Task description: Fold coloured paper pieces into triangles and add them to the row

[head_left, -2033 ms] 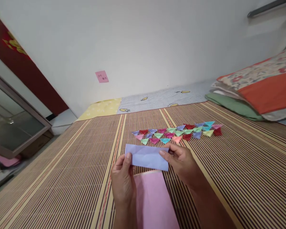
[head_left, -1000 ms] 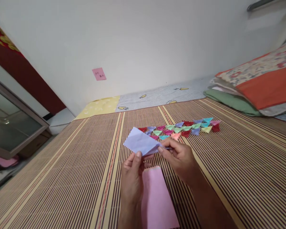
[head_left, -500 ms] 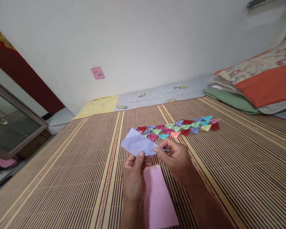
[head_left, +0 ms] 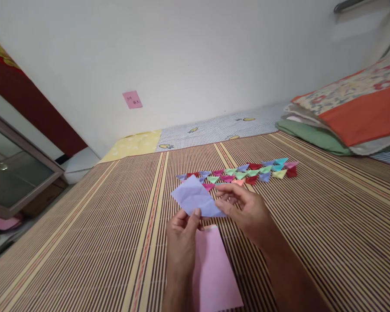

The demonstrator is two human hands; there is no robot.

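A lavender sheet of folding paper [head_left: 195, 197], partly folded, is tilted up above the mat. My left hand [head_left: 185, 229] pinches its lower edge, thumb in front and fingers behind. At the paper's right end is my right hand [head_left: 243, 208], its thumb and fingers apart; the thumb tip is at the paper, and whether it touches cannot be made out. Below the hands lies a pink paper stack [head_left: 216, 268], partly covered by my left wrist. Beyond the hands, several small folded paper pieces [head_left: 227, 178] in many colours lie in rows, some hidden by the lavender paper.
A striped bamboo mat [head_left: 117, 225] covers the surface. Folded bedding [head_left: 354, 125] and a floral cushion [head_left: 360, 91] are piled at the right. A pink note [head_left: 132, 99] is stuck to the white wall [head_left: 214, 56]. A glass-fronted cabinet [head_left: 16, 169] stands at the left.
My right hand has loosened its pinch on the paper's right corner and its fingers have spread. The lavender paper has shifted slightly right in my left hand.
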